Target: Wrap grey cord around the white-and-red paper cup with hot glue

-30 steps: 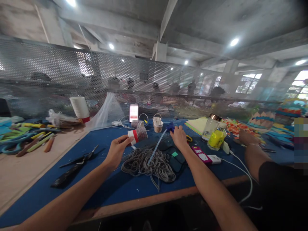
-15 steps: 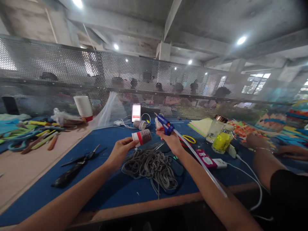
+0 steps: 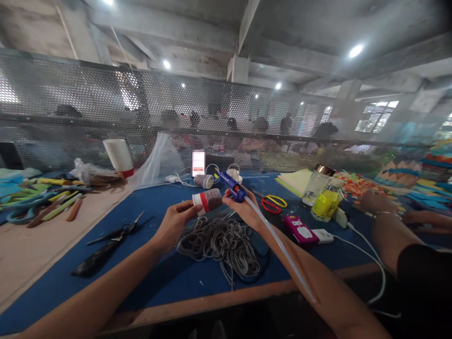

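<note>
My left hand grips a paper cup lying on its side in the air; grey cord covers part of it and a red band shows near its white end. In my right hand is a blue glue gun, its nozzle pointing up and left above the cup. A long clear glue stick runs out of its back along my forearm. Under both hands lies a heap of grey cord on the blue mat. A cord-wrapped cup lies beyond.
Black-handled pliers or snips lie left, near several tools and a tilted stack of paper cups. Red-and-yellow scissors, a purple power bank and glass jars are on the right. Another person's arm reaches in there.
The glue gun and my right hand have moved left and slightly down, closer to the cup. The scissors and a white cup behind are now more visible. My left hand keeps its hold.
</note>
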`<act>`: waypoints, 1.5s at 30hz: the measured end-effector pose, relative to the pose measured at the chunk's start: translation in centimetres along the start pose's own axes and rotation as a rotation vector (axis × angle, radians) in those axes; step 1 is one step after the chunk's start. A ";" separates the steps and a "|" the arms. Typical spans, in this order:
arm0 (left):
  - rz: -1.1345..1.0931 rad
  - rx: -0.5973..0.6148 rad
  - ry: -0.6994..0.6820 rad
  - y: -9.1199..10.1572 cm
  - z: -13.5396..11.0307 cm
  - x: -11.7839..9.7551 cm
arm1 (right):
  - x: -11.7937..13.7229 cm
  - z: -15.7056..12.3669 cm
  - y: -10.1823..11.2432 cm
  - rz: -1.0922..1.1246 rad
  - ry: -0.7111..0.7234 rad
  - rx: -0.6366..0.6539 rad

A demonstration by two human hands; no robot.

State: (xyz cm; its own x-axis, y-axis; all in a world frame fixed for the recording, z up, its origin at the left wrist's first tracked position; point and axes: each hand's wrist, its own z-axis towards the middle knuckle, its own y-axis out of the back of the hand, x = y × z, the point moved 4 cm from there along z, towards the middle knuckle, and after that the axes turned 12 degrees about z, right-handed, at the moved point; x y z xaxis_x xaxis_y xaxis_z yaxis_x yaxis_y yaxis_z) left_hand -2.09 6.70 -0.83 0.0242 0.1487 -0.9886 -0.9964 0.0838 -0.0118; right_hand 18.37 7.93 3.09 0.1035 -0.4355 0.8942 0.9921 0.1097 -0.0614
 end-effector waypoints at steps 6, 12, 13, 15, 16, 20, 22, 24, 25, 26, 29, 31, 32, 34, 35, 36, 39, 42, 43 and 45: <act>-0.084 -0.143 -0.029 1.0 0.4 -0.4 | -0.6 -0.2 -0.3 0.028 -0.026 0.129; -0.092 -0.230 -0.068 1.6 0.7 -0.3 | -0.4 -0.6 -0.2 -0.019 -0.048 0.129; -0.089 -0.236 -0.077 1.7 0.8 -0.2 | -0.4 -0.7 -0.2 -0.028 -0.043 0.131; -0.082 -0.254 -0.087 1.8 0.9 -0.1 | -0.1 -1.0 -0.4 -0.033 -0.027 0.151; -0.074 -0.264 -0.090 1.9 1.0 -0.1 | 0.0 -1.1 -0.5 -0.030 -0.021 0.169; -0.021 -0.273 -0.103 2.1 0.9 -0.1 | 0.4 -1.9 -1.2 -0.046 -0.042 0.253; 0.000 -0.270 -0.110 2.1 0.8 -0.2 | 0.5 -2.2 -1.4 -0.070 -0.052 0.285; 0.016 -0.272 -0.114 2.0 0.7 -0.3 | 0.6 -2.2 -1.5 -0.083 -0.048 0.298; 0.024 -0.271 -0.117 2.0 0.7 -0.4 | 0.5 -2.3 -1.5 -0.089 -0.050 0.302; 0.032 -0.268 -0.120 1.9 0.6 -0.5 | 0.4 -2.3 -1.5 -0.095 -0.060 0.308; 0.038 -0.261 -0.129 1.7 0.5 -0.8 | -0.1 -2.3 -1.6 -0.123 -0.097 0.323; 0.033 -0.257 -0.134 1.6 0.4 -0.9 | -0.4 -2.3 -1.5 -0.147 -0.109 0.323; 0.030 -0.254 -0.138 1.6 0.3 -0.9 | -0.5 -2.3 -1.5 -0.160 -0.109 0.321; 0.035 -0.248 -0.149 1.5 0.3 -1.0 | -0.5 -2.3 -1.4 -0.182 -0.107 0.322; 0.041 -0.246 -0.156 1.5 0.2 -1.0 | -0.4 -2.3 -1.4 -0.189 -0.104 0.324; 0.050 -0.245 -0.164 1.5 0.2 -1.0 | -0.4 -2.3 -1.4 -0.195 -0.100 0.327; 0.087 -0.246 -0.184 1.5 0.1 -1.1 | -0.1 -2.3 -1.4 -0.204 -0.089 0.328; 0.112 -0.237 -0.195 1.4 0.0 -1.3 | 0.0 -2.3 -1.4 -0.205 -0.079 0.323; 0.114 -0.238 -0.200 1.4 -0.1 -1.3 | 0.0 -2.3 -1.4 -0.205 -0.074 0.320; 0.121 -0.247 -0.207 1.4 -0.2 -1.4 | 0.0 -2.3 -1.3 -0.208 -0.067 0.319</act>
State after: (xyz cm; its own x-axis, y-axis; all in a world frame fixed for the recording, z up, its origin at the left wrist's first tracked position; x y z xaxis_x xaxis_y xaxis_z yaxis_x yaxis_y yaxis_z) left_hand -3.52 6.45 0.56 -0.1045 0.3420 -0.9339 -0.9820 -0.1843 0.0424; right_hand 17.22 5.72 2.16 -0.1133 -0.4199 0.9005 0.9182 0.3019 0.2563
